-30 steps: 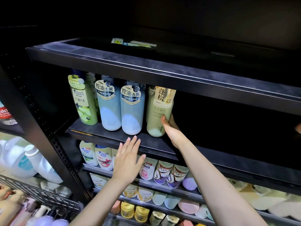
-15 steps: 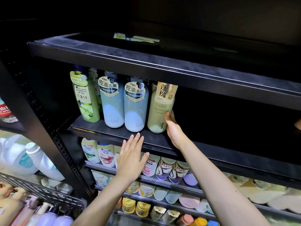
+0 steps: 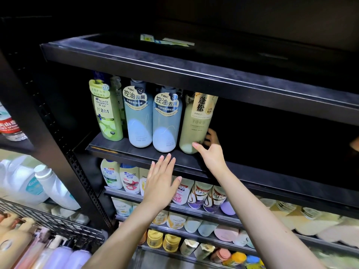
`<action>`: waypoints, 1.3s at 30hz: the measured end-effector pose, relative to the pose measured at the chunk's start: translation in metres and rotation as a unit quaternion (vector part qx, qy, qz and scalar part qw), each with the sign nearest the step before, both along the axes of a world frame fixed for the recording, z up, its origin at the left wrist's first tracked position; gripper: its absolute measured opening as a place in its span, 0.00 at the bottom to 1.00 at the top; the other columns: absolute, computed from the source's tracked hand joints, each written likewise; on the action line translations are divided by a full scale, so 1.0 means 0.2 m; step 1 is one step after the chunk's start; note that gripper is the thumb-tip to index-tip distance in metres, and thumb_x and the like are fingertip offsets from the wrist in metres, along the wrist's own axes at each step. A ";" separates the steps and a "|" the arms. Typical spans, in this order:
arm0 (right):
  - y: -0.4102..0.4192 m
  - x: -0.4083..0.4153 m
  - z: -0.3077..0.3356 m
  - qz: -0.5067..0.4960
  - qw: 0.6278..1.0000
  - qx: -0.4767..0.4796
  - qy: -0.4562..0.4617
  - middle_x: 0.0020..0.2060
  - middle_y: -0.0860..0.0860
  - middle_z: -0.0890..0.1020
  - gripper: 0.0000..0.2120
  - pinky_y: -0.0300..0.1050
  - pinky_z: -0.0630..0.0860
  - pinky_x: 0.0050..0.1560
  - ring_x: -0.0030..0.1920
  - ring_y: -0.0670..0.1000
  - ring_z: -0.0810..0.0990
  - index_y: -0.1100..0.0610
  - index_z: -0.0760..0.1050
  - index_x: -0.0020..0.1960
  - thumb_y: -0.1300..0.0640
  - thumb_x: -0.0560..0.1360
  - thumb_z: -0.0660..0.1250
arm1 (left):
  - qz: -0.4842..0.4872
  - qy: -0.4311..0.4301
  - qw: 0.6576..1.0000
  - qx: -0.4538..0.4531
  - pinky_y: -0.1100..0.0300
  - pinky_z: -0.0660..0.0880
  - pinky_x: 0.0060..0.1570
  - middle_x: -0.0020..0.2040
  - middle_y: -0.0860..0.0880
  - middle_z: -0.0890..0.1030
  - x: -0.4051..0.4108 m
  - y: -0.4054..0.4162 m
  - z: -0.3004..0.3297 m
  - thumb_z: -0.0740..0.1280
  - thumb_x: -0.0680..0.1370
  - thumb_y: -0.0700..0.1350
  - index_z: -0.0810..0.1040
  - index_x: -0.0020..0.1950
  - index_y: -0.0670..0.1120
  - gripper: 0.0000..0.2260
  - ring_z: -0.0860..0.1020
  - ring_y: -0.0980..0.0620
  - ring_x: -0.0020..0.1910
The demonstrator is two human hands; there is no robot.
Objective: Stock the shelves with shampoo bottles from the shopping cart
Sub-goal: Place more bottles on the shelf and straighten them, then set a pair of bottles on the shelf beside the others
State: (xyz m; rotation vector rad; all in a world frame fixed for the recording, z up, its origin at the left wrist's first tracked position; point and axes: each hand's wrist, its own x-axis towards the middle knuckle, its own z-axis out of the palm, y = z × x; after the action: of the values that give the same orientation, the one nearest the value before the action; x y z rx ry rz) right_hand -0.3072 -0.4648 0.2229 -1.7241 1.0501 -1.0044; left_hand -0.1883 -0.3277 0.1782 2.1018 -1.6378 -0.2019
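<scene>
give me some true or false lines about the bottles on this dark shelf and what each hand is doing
1. The right hand grips the pale cream bottle near its base. True.
2. The left hand holds a bottle. False: it is open and holds nothing.
3. Two light blue bottles stand between the green bottle and the cream one. True.
4. The cream bottle lies on its side. False: it stands upright on the black shelf.

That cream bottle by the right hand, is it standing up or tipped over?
Upright. The cream bottle stands on its base on the shelf, in line with the blue bottles; the right hand grips its lower side.
</scene>
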 end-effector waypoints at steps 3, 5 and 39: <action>0.01 0.01 0.00 -0.019 1.000 -0.010 0.011 0.52 0.50 0.80 0.28 0.32 0.74 0.51 0.50 0.40 0.79 0.58 0.65 0.68 0.63 0.71 0.72 | -0.005 0.009 1.000 0.003 0.58 0.35 0.73 0.78 0.53 0.47 0.00 0.01 0.01 0.54 0.81 0.55 0.51 0.78 0.50 0.27 0.42 0.54 0.77; 0.03 0.01 -0.01 -0.024 0.999 -0.021 0.018 0.51 0.48 0.80 0.28 0.35 0.75 0.54 0.50 0.39 0.79 0.57 0.65 0.68 0.61 0.71 0.72 | -0.009 0.008 1.000 0.005 0.57 0.36 0.73 0.78 0.53 0.47 0.00 0.00 0.02 0.54 0.81 0.55 0.51 0.78 0.50 0.27 0.43 0.54 0.77; 1.71 0.78 -1.00 0.444 0.753 -0.240 0.423 0.43 0.47 0.83 0.21 0.43 0.80 0.40 0.47 0.49 0.78 0.51 0.70 0.52 0.42 0.64 0.56 | 0.391 0.208 0.850 0.285 0.54 0.64 0.68 0.76 0.42 0.57 0.52 2.02 -0.68 0.56 0.81 0.53 0.50 0.77 0.43 0.29 0.62 0.44 0.73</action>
State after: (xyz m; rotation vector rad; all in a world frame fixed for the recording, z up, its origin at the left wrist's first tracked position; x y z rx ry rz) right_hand -0.1510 -0.1226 0.0235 -2.8034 0.2720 0.2244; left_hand -0.0836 0.0757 0.0421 2.7114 -0.4012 -0.8714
